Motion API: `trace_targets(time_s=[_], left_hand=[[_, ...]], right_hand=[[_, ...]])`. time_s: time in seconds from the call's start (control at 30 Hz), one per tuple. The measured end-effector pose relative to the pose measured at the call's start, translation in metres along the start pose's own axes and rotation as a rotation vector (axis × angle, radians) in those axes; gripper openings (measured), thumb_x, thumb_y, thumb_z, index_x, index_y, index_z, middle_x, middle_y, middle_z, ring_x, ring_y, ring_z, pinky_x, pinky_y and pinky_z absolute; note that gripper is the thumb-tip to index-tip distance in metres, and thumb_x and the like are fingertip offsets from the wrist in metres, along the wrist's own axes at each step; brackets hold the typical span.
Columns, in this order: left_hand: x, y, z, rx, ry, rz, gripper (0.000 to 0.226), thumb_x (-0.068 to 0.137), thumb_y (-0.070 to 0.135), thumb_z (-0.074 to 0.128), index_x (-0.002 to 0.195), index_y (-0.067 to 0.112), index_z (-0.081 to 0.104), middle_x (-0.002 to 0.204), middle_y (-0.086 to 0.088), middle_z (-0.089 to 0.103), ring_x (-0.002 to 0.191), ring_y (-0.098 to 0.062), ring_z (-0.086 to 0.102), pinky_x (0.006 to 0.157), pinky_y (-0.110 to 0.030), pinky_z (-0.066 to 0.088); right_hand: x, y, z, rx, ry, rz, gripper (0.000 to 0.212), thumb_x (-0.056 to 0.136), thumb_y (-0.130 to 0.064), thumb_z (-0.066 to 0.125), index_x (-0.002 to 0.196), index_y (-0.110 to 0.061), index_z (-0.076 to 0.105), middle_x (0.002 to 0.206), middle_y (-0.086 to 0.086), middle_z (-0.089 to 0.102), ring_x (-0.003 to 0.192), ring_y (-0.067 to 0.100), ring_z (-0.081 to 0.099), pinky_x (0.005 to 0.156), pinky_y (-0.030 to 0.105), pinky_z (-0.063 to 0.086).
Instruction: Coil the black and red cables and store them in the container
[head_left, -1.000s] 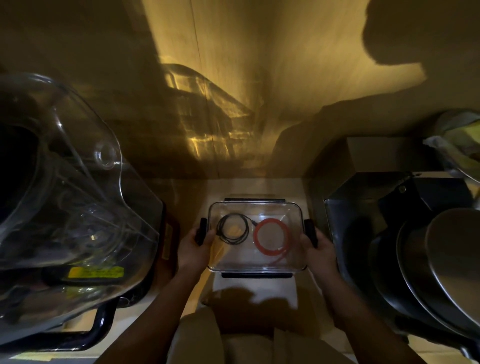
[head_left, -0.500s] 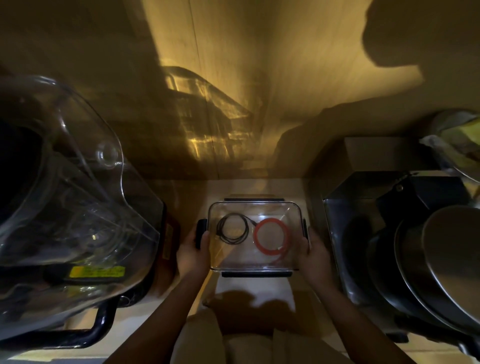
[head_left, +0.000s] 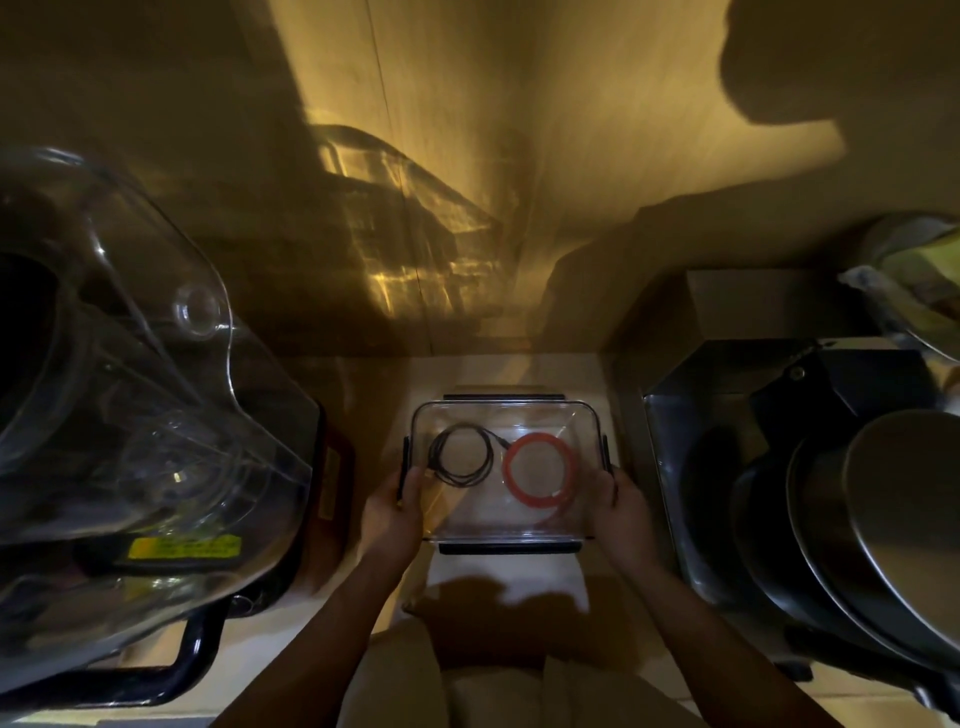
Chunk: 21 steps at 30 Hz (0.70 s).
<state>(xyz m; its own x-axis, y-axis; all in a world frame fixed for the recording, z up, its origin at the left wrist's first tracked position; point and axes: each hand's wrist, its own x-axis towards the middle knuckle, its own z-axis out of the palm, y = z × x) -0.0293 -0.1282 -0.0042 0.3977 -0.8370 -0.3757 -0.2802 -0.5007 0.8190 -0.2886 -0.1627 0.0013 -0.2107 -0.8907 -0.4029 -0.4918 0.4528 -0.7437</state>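
The left hand (head_left: 392, 512) grips the left side of the box (head_left: 582, 418), thumb up against the black side latch (head_left: 404, 467) and fingers curled under the near left corner. The right hand (head_left: 621, 506) holds the right side the same way, thumb by the right latch (head_left: 605, 452), fingers wrapped at the near right corner. Both hands are closed on the box, one at each end.

The box is clear, rectangular, with a clear lid on top and black latches along all four edges; those at the far edge (head_left: 504, 397) and near edge (head_left: 509, 547) lie flat against it. Whether it rests on the pale shelf (head_left: 587, 374) or is held just above it cannot be told.

Inside, seen through the lid, the black cable (head_left: 461, 457) lies coiled in a ring in the left half, with one end reaching toward the middle. The red cable (head_left: 540, 475) lies coiled in a slightly larger ring in the right half, just beside the black one. Both coils lie flat on the bottom.

To the left stands a large clear plastic jug (head_left: 156, 415) with a yellow label (head_left: 184, 550) near its base. To the right sit a dark metal tub (head_left: 675, 457) and stacked pans (head_left: 883, 519). A wooden wall (head_left: 519, 182) rises behind, lit yellow
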Motion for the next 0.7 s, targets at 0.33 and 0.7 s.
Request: trace_targets(time_s=[0.33,0.7], left_hand=[[-0.013,0.023,0.018,0.623,-0.385,0.592,0.097,0.07,0.082,0.055,0.145,0.058,-0.003,0.165,0.008,-0.011,0.149,-0.016,-0.026,0.116,-0.056,-0.02],[-0.012,0.009,0.029,0.942,-0.341,0.627,0.117,0.062,0.054,0.071,0.154,0.043,-0.001,0.165,-0.001,-0.017,0.148,-0.027,-0.029,0.115,-0.062,-0.011]], right_hand=[[0.038,-0.063,0.018,-0.544,-0.105,-0.488,0.071,0.092,-0.025,0.055,0.155,-0.017,0.024,0.164,0.006,0.022,0.152,0.024,0.014,0.124,0.045,0.009],[0.068,-0.078,0.034,-0.718,-0.232,-0.468,0.051,0.097,-0.042,0.044,0.145,-0.027,0.037,0.15,0.004,0.041,0.146,0.025,0.022,0.12,0.05,0.005]])
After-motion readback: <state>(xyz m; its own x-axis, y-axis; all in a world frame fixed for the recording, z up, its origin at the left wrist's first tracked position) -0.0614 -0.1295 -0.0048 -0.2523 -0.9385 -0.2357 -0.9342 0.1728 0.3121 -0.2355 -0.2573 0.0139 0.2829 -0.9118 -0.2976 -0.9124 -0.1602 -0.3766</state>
